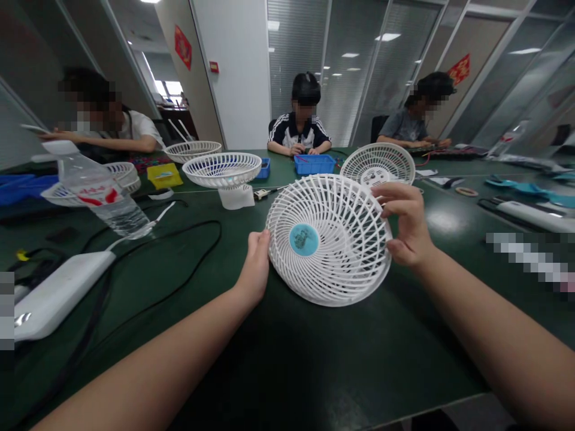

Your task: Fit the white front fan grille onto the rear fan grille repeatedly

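A round white fan grille (341, 263) with curved spokes and a blue centre badge (304, 240) is held up over the dark green table, its face tilted toward me. My left hand (257, 263) is closed on the left rim, with the thumb at the edge. At the upper right rim, my right hand (406, 224) grips it with thumb and curled fingers. Just behind it, partly hidden, stands another white fan grille (381, 157) with a hub in its middle. A white fan grille (222, 167) lies on a white base (236, 196) behind and to the left.
On the left are a tilted-looking water bottle (105, 194), a white power strip (63, 293) and a looping black cable (179, 281). Blue trays (314, 164) and a yellow packet (164, 176) lie farther back. A roll of tape (466, 191) is at right. Several people sit around the table (287, 371).
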`<action>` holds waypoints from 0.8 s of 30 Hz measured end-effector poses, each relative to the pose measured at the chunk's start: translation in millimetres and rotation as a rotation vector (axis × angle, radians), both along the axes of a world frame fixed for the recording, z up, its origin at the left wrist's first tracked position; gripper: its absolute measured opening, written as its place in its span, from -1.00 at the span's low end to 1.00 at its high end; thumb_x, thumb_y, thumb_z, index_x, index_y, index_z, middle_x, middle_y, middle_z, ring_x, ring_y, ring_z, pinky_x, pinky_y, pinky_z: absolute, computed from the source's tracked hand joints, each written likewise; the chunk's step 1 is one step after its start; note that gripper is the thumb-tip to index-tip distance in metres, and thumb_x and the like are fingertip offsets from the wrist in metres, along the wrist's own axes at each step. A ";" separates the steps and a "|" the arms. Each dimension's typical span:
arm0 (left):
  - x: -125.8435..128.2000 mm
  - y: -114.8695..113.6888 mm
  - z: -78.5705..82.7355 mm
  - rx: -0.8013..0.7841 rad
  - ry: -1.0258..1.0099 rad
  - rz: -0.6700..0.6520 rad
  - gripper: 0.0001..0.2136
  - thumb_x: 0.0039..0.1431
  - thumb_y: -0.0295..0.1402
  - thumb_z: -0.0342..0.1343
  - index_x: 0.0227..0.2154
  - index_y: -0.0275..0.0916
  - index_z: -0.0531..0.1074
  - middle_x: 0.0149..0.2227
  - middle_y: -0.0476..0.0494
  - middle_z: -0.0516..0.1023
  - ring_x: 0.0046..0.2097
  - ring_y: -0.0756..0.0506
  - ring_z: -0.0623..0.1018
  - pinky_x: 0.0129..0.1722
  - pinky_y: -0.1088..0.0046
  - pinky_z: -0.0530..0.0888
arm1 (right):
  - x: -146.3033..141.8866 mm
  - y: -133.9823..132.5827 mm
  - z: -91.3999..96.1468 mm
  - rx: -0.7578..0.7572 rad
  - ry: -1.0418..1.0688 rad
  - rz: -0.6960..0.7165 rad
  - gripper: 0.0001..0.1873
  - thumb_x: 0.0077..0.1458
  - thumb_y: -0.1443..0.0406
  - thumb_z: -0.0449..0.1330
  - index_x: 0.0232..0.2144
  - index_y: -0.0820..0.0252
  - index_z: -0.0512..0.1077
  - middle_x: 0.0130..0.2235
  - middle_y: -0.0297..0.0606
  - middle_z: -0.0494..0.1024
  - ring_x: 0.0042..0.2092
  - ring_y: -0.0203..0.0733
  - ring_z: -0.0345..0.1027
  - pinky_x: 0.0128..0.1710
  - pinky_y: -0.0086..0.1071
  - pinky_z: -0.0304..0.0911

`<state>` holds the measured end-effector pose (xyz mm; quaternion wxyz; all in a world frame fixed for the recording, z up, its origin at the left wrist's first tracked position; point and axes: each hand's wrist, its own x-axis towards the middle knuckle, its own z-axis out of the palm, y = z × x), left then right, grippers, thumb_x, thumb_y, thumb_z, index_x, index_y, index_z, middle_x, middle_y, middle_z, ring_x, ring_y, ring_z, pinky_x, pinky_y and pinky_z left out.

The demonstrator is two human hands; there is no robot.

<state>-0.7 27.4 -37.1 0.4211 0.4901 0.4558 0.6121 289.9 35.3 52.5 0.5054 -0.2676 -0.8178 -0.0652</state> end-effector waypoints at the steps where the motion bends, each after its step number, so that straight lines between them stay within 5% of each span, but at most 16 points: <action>1: -0.3 -0.8 1.2 -0.011 0.002 0.006 -0.59 0.27 0.14 -0.06 -0.32 -0.14 0.19 -0.30 0.01 0.38 -0.18 -0.08 0.47 -0.07 0.31 0.46 | 0.1 -3.0 2.3 0.025 -0.017 -0.020 -0.57 0.02 -0.17 0.11 -0.26 -0.04 0.34 0.06 -0.26 0.37 0.06 0.03 0.31 -0.02 0.03 0.34; 6: 0.1 -7.8 9.8 -0.026 0.078 0.061 -0.57 0.28 0.15 -0.08 -0.35 -0.16 0.21 -0.32 0.00 0.34 -0.20 -0.09 0.42 -0.10 0.32 0.40 | -0.8 -10.9 7.1 0.127 -0.053 -0.091 -0.76 0.06 0.01 0.12 -0.32 -0.04 0.40 -0.05 -0.30 0.48 -0.02 0.00 0.37 0.02 0.07 0.27; 10: 0.4 -10.9 13.5 0.016 0.139 0.105 -0.57 0.29 0.14 -0.10 -0.32 -0.17 0.24 -0.26 -0.03 0.38 -0.11 -0.12 0.42 -0.03 0.31 0.36 | -2.2 -13.8 9.0 0.127 -0.053 -0.153 -0.73 0.06 -0.01 0.11 -0.38 -0.01 0.42 -0.12 -0.28 0.52 -0.07 0.01 0.40 0.02 0.08 0.25; 17: -2.5 -9.5 14.0 0.057 0.232 0.124 -0.57 0.30 0.14 -0.11 -0.35 -0.16 0.23 -0.26 -0.07 0.37 -0.10 -0.13 0.41 -0.01 0.30 0.36 | -7.9 -13.5 13.3 0.304 -0.122 -0.036 -0.84 0.19 0.18 0.02 -0.27 0.04 0.36 -0.08 -0.24 0.53 -0.09 -0.04 0.41 -0.09 -0.01 0.29; 24: -5.1 -9.0 10.8 0.075 0.280 0.131 -0.56 0.31 0.15 -0.15 -0.34 -0.15 0.26 -0.29 -0.08 0.35 -0.10 -0.15 0.40 0.00 0.26 0.35 | -10.7 -12.7 9.9 0.311 -0.118 -0.025 -0.81 0.18 0.13 0.04 -0.22 0.03 0.34 -0.05 -0.25 0.49 -0.05 -0.02 0.38 -0.06 -0.01 0.26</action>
